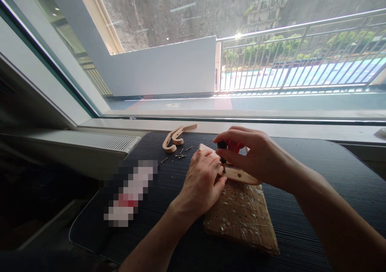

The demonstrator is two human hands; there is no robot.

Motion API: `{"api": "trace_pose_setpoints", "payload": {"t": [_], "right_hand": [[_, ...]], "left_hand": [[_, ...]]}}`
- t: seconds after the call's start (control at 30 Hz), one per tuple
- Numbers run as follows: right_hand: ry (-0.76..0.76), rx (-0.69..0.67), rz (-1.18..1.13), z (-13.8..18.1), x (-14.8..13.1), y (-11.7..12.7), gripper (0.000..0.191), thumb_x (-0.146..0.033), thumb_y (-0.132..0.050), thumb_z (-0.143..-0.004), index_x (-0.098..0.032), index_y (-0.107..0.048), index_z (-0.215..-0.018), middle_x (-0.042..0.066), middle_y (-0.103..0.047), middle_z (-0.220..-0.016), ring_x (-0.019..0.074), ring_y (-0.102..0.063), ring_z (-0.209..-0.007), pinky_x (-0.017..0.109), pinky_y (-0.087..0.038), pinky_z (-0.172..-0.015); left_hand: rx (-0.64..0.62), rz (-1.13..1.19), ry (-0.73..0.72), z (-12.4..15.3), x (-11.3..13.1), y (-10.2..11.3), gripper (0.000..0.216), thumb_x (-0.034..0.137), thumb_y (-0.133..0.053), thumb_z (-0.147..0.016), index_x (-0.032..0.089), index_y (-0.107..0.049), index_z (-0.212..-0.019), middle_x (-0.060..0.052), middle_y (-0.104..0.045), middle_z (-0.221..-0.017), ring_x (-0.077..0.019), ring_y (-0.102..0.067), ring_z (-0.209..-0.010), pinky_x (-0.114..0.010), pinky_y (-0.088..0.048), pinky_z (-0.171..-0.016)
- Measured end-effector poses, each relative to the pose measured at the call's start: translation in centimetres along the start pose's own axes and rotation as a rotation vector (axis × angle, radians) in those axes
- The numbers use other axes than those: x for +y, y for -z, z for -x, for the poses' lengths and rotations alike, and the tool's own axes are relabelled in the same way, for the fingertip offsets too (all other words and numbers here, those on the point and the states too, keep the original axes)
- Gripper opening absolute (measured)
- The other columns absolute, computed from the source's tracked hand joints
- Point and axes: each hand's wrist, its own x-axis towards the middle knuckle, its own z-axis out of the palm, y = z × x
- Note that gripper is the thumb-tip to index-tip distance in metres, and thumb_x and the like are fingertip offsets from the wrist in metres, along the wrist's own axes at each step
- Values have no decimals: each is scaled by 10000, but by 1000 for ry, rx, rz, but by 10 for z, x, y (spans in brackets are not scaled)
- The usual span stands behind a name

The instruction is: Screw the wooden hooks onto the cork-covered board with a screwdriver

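Observation:
My right hand (pixel 256 153) is closed round a short screwdriver (pixel 222 151) with a dark and red handle, its tip pointing down onto a pale curved wooden piece (pixel 241 175). My left hand (pixel 200 183) lies on the near end of that wooden piece, fingers pressed on it, holding it down. The wooden piece rests on a worn cardboard block (pixel 244 215) full of small holes. Part of the wooden piece is hidden under both hands.
Two more curved wooden pieces (pixel 175 137) lie at the back left of the dark ribbed mat (pixel 316 199), with several small screws (pixel 179 154) beside them. A blurred-out object (pixel 129 193) lies to the left. A window sill and railing stand beyond.

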Motion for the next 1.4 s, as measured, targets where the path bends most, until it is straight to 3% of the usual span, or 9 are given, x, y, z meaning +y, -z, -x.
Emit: {"api": "trace_pose_setpoints", "payload": {"t": [0.27,0.6,0.73,0.83,1.13,1.4], "right_hand": [[17,-61,-37,2,-4,1,247,-199,-540,-837,-239,-637,-1060,-20,-642,-836,90,-579,-686,224,-445,-638],[-14,-9,21,2,-1,2,142,-330,-614,-816,-219,-619,-904,-28,-628,-753,95,-575,-650,220,-430,-567],[-59,4,38,1,0,1,169,-344,-607,-818,-224,-611,-936,-31,-624,-708,104,-577,-631,227,-438,-562],[-65,24,50,0,0,1,225,-295,-598,-823,-249,-618,-1042,-25,-649,-778,101,-584,-649,230,-450,-600],[-25,-40,51,2,0,9,288,-212,-502,-859,-234,-640,-1111,9,-660,-1014,99,-599,-732,216,-456,-642],[-31,9,64,2,2,7,215,-267,-564,-833,-207,-651,-1020,15,-676,-854,122,-596,-698,243,-449,-626]], "left_hand": [[-9,10,2,-2,0,1,303,184,-597,-789,181,-576,-1092,-62,-595,-1113,-241,-403,-1189,-416,-289,-1073],[-1,-4,-3,-1,-1,0,230,183,-593,-784,178,-592,-1014,-65,-591,-1092,-253,-414,-1163,-437,-294,-1070],[1,-14,-12,0,0,0,168,175,-593,-782,185,-588,-950,-54,-597,-1083,-251,-418,-1167,-440,-274,-1083],[4,-22,-8,0,0,0,122,181,-601,-779,183,-578,-899,-51,-598,-1080,-245,-423,-1164,-429,-281,-1082],[-9,-20,3,0,-2,-1,183,193,-605,-779,186,-580,-961,-47,-590,-1130,-249,-398,-1186,-432,-278,-1089],[15,-14,-16,1,-3,-2,248,191,-608,-779,178,-576,-1024,-60,-599,-1132,-245,-407,-1181,-438,-293,-1079]]}}
